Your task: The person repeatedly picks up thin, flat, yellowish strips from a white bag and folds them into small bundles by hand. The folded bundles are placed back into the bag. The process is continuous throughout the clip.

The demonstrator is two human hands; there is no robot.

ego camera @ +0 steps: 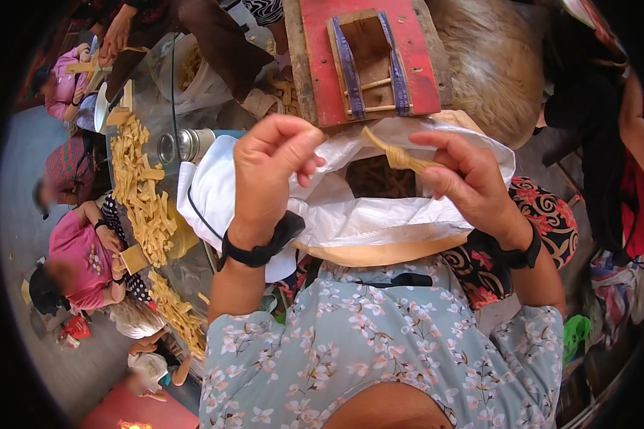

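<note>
A pale yellow knotted strip [400, 157], perhaps dried bean curd, is pinched by its lower right end between the thumb and fingers of my right hand [461, 177]. My left hand [279, 161] is raised to the left of it, thumb and forefinger pressed together; whether something thin is between them cannot be told. Below both hands a white woven sack [365, 220] lies open on my lap, its inside dark. Beyond the sack, a wooden frame [370, 64] with blue printed bands and thin sticks across it rests on a red board [316, 69].
Heaps of yellow strips [139, 198] lie along a table at the left, near a glass jar [167, 148]. Several people sit beyond it, one in a pink shirt [78, 241]. A large tan furry bundle [485, 64] stands at the upper right, beside a person in black.
</note>
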